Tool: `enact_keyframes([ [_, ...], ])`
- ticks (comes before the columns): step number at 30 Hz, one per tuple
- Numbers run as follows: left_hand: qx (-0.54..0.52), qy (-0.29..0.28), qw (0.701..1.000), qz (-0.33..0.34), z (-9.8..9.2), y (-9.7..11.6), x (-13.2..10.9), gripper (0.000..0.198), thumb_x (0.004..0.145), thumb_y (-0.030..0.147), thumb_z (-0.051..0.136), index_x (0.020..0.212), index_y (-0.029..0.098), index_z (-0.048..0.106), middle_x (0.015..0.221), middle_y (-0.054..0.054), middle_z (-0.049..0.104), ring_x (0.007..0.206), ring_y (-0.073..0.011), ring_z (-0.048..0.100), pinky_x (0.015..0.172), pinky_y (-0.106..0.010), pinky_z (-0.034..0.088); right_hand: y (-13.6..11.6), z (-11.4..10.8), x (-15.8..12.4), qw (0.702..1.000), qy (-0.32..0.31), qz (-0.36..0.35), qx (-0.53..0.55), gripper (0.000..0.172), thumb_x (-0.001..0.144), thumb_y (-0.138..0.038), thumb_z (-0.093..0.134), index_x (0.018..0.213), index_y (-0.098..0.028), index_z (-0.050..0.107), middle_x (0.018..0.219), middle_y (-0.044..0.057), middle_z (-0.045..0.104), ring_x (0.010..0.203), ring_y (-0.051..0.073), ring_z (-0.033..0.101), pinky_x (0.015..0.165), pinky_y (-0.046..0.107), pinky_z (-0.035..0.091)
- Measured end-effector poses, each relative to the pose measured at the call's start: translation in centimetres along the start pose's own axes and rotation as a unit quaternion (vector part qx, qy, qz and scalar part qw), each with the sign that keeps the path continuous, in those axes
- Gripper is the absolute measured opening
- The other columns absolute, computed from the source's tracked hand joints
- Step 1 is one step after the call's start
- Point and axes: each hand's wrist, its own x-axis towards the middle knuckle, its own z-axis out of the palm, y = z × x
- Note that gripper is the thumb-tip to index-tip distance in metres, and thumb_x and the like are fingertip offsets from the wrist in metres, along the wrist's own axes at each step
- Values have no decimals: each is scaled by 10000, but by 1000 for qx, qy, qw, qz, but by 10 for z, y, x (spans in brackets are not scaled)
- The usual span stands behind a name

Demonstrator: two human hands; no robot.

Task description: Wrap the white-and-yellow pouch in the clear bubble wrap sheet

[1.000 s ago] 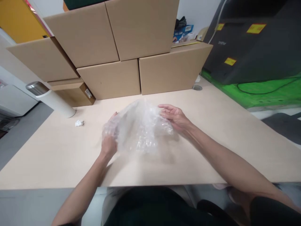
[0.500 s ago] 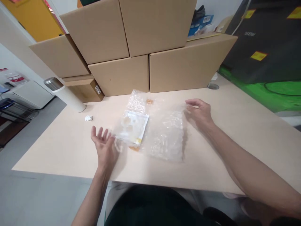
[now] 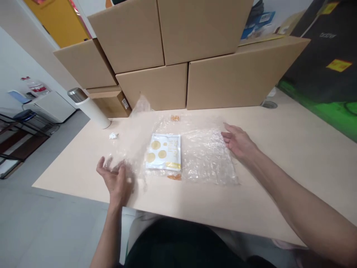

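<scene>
A sheet of clear bubble wrap (image 3: 206,156) lies spread out flat on the pale wooden desk (image 3: 279,156). On its middle rests a white packet with yellow circles (image 3: 164,151). My left hand (image 3: 115,178) is at the wrap's left edge, fingers spread and blurred, with the thin plastic over them. My right hand (image 3: 239,142) lies with fingers stretched out on the wrap's right part. Small orange bits of tape sit at the wrap's far edge (image 3: 175,118) and near edge (image 3: 174,177).
Cardboard boxes (image 3: 156,85) are stacked along the desk's far side. A white flask with a metal lid (image 3: 88,107) stands at the left, a crumpled white scrap (image 3: 113,136) near it. Dark equipment on a green mat (image 3: 329,108) is at the right.
The bubble wrap, held bunched between both hands, has been opened and laid flat, uncovering the packet. My hands moved apart to its edges. The camera has turned left.
</scene>
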Motion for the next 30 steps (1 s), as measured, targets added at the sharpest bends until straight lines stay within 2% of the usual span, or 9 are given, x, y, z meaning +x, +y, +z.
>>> enact_keyframes([
  [2,97,68,992,53,-10,-3,-2,893,797,298,710,1516,228,185,1543,-207,287,1288,-305,505,1017,-491,466,-2,3,-6,1000,11,16,0,416,640,-242,827,935,-269,535,728,-28,591,560,125,515,432,209,409],
  [3,142,98,980,96,-12,-2,-3,846,799,309,706,1506,203,254,1536,-203,285,1346,-326,434,1065,-513,409,-2,4,-8,1000,16,27,-1,445,612,-175,830,948,-271,554,736,-31,596,566,125,516,436,207,414],
  [5,205,88,959,174,-9,8,-5,547,852,351,652,1351,175,515,1398,-170,458,1304,-331,453,1097,-534,337,-3,6,-11,999,18,40,-9,463,593,-102,812,966,-262,590,755,-21,615,586,128,537,445,207,426],
  [7,247,-27,948,199,2,23,-3,291,927,402,551,1055,186,700,1121,-125,619,1117,-303,558,1054,-524,347,-5,7,-14,999,16,47,-13,454,593,-68,788,972,-246,611,762,-10,628,597,126,550,450,198,430],
  [10,274,-243,919,142,27,39,3,378,943,477,500,865,193,737,886,-104,660,931,-283,580,920,-464,407,-5,9,-16,999,19,33,-18,450,609,-37,748,996,-227,621,750,-10,624,581,112,546,444,177,426],
  [13,228,-318,918,61,46,40,8,322,886,461,563,760,182,662,769,-63,635,778,-226,571,733,-351,424,-5,8,-15,999,17,19,-25,443,636,-25,734,1022,-208,618,731,-15,612,546,91,533,437,154,414],
  [18,104,-278,954,-39,38,19,15,331,867,497,560,763,185,601,664,8,581,604,-141,512,552,-253,355,-4,3,-13,999,12,4,-49,501,626,-9,750,1074,-191,621,729,-8,623,518,88,535,426,149,425],
  [25,213,-178,959,-57,-4,-4,48,319,838,479,557,743,182,625,661,3,596,612,-147,522,554,-253,360,-4,-1,-10,998,29,-11,-55,496,586,7,740,1025,-194,630,671,-11,614,487,97,518,391,151,410],
  [30,271,-167,947,-43,-12,-14,57,278,819,424,561,706,183,643,759,-48,612,766,-206,567,660,-291,398,-2,-1,-8,998,28,-15,-60,482,563,-1,743,990,-202,643,674,1,615,487,103,502,384,163,396],
])
